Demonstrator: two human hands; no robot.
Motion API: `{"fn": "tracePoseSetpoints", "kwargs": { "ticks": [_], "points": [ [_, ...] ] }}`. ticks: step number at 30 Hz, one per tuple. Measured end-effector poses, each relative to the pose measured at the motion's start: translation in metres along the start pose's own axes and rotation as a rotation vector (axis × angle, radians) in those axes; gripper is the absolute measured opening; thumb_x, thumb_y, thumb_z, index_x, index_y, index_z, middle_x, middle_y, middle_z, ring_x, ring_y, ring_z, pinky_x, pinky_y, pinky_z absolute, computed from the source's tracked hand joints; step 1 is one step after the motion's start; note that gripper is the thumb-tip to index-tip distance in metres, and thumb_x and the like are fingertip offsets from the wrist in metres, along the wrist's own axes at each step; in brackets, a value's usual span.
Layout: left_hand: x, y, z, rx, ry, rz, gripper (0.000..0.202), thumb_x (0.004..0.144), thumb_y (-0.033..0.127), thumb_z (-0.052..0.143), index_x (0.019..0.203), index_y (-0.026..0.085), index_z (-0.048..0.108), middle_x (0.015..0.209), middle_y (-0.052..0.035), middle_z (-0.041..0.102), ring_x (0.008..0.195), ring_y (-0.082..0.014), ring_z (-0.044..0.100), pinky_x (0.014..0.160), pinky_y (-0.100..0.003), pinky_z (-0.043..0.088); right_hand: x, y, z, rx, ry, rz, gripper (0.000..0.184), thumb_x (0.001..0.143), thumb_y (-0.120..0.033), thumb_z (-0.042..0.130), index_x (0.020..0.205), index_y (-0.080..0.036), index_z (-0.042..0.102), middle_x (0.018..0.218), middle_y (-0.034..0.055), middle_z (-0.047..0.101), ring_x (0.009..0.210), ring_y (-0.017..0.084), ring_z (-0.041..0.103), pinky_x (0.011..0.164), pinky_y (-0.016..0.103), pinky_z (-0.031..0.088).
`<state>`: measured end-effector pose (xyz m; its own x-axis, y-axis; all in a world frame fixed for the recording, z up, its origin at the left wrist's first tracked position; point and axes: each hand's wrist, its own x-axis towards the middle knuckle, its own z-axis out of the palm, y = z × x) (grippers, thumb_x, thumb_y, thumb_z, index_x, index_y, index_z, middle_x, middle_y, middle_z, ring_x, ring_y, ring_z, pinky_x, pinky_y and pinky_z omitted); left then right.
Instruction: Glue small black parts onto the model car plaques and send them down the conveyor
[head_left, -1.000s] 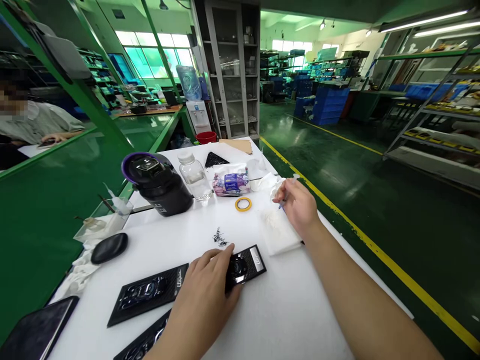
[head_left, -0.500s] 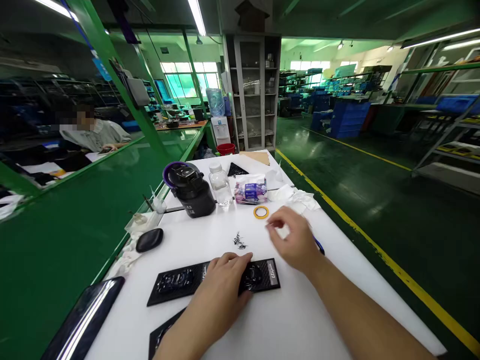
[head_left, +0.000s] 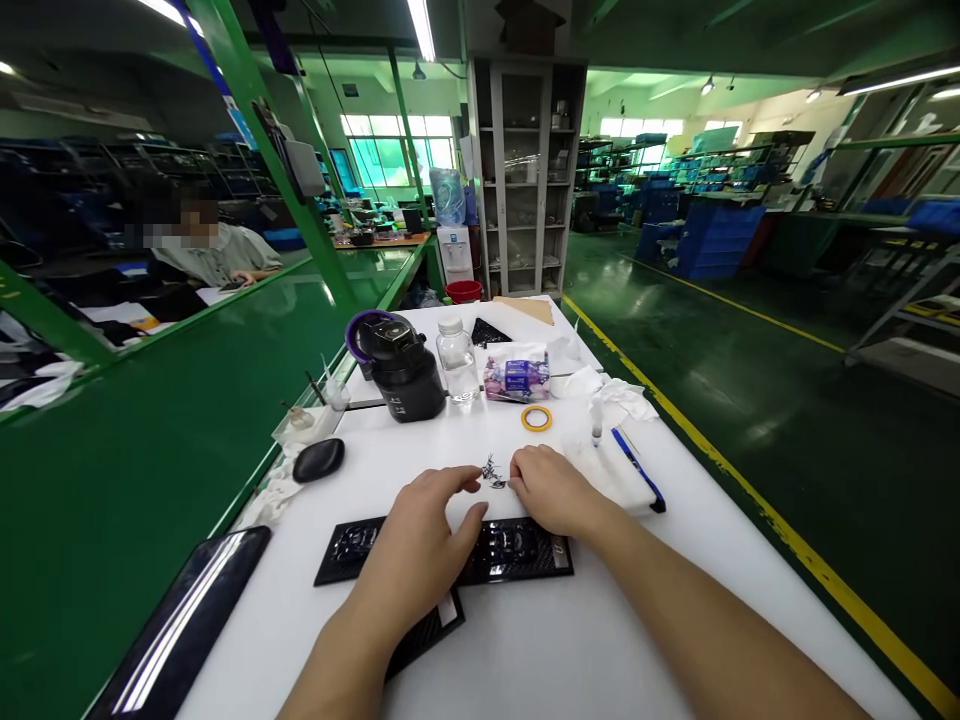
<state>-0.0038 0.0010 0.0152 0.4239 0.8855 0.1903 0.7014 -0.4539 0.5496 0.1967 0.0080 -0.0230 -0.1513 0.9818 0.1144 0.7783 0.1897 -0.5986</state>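
Observation:
A small heap of thin black bits (head_left: 493, 472) lies on the white table between my two hands. My left hand (head_left: 420, 530) hovers over a long black panel, its thumb and index finger apart and nothing between them; the index fingertip is close to the heap. My right hand (head_left: 551, 490) is on the heap's other side, fingers curled together at its edge; what they pinch, if anything, is hidden. The black panel (head_left: 514, 545) has glossy car-shaped reliefs, a carbon-like weave and a small silver label. A second black panel (head_left: 427, 635) is partly covered by my left forearm.
A white cloth (head_left: 611, 475) with a small clear tube and a blue pen-like tool (head_left: 637, 468) lies right. Behind are yellow tape (head_left: 536, 418), a tissue pack (head_left: 517, 378), a clear bottle (head_left: 457, 365) and a black jug (head_left: 405, 375). A black mouse-like object (head_left: 319, 460) sits left.
My left hand has lifted off the panel's relief and opened towards the black bits. My right hand has come down and left to the heap, uncovering the cloth and blue tool.

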Motion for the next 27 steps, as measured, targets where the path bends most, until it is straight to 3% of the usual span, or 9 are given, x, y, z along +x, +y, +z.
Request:
{"fn": "tracePoseSetpoints", "kwargs": {
  "ticks": [5,12,16,19,22,27],
  "points": [
    [0.0,0.007,0.001,-0.162,0.046,-0.126,0.033,0.088,0.042,0.055,0.113,0.023,0.068,0.11,-0.0062,0.071,0.098,-0.0239,0.065,0.089,-0.042,0.054,-0.017,-0.012,-0.008,0.218,0.085,-0.046,0.013,0.095,-0.016,0.046,0.084,-0.021,0.046,0.088,0.002,0.056,0.082,0.019,0.051,0.074,0.032,0.041],
    [0.001,0.02,0.007,-0.833,-0.079,-0.238,0.031,0.081,0.045,0.07,0.1,0.02,0.07,0.1,-0.0048,0.072,0.096,-0.0201,0.066,0.088,-0.032,0.052,-0.04,-0.044,-0.005,0.621,0.194,-0.125,0.011,0.098,-0.028,0.043,0.089,-0.022,0.044,0.08,-0.0016,0.048,0.072,0.016,0.045,0.065,0.029,0.042],
    [-0.001,0.023,0.007,-0.991,-0.036,-0.288,0.022,0.076,0.038,0.077,0.085,0.018,0.071,0.085,-0.0018,0.071,0.087,-0.0158,0.063,0.084,-0.026,0.051,-0.042,-0.047,-0.002,0.743,0.206,-0.139,0.011,0.096,-0.027,0.049,0.087,-0.021,0.046,0.078,-0.0027,0.047,0.07,0.015,0.043,0.064,0.028,0.039],
    [-0.001,0.022,0.006,-0.997,-0.005,-0.251,0.02,0.078,0.037,0.075,0.081,0.018,0.069,0.082,-0.0004,0.068,0.083,-0.0138,0.062,0.08,-0.024,0.051,-0.042,-0.045,-0.005,0.725,0.23,-0.183,0.007,0.093,-0.023,0.054,0.087,-0.021,0.051,0.08,-0.0022,0.051,0.073,0.015,0.047,0.067,0.028,0.041],
    [-0.001,0.019,0.004,-0.896,0.108,-0.212,0.022,0.084,0.041,0.068,0.082,0.019,0.066,0.086,-0.0005,0.069,0.079,-0.0132,0.062,0.077,-0.024,0.052,-0.042,-0.042,-0.013,0.653,0.263,-0.241,0.003,0.089,-0.018,0.059,0.089,-0.02,0.057,0.084,-0.001,0.056,0.077,0.015,0.053,0.071,0.028,0.044],
    [-0.003,0.013,0.003,-0.388,0.252,-0.151,0.019,0.084,0.041,0.065,0.086,0.022,0.072,0.084,-0.0007,0.074,0.075,-0.0171,0.066,0.074,-0.03,0.052,-0.041,-0.036,-0.024,0.568,0.305,-0.228,0.008,0.088,-0.014,0.059,0.084,-0.02,0.06,0.08,-0.0018,0.059,0.075,0.014,0.055,0.07,0.027,0.045]
  ]
}}
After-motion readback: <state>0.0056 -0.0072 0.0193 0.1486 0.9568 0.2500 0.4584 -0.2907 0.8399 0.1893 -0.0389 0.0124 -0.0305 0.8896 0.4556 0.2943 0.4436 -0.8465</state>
